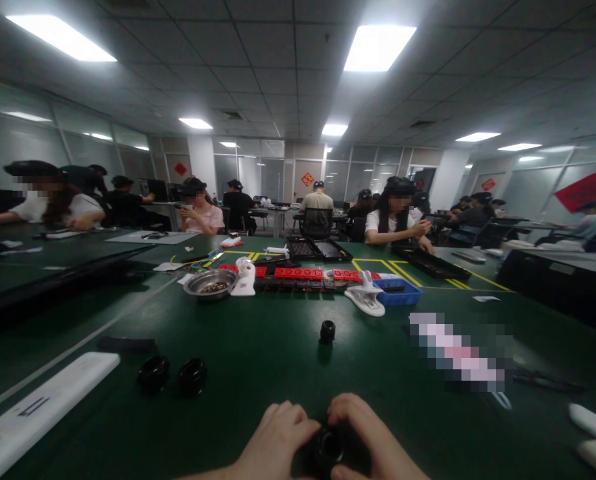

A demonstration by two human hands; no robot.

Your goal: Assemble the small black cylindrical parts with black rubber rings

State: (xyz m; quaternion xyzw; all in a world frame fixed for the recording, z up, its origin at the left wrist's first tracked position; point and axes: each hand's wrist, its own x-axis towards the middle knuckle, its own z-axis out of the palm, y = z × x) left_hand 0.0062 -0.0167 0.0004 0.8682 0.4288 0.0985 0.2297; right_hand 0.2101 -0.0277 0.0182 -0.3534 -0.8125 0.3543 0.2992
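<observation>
At the near edge of the view, my left hand (278, 443) and my right hand (371, 437) are closed around a black round part (329, 445) with a hole in its top. My left thumb presses its left side, while the fingers of my right hand curl around its far and right sides. The lower end of the part is hidden. Farther out on the table stands a small black cylindrical part (327, 331). Left of my hands lie two wider black rings, one (153, 375) beside the other (193, 377).
Across the green table (258, 333) stand a metal bowl (212, 285) of small pieces, white clamps (365, 297), red strips (298, 273) and a blue tray (398, 293). A long white panel (48, 407) lies left; a blurred phone-like object (458, 353) lies right. Several people sit beyond.
</observation>
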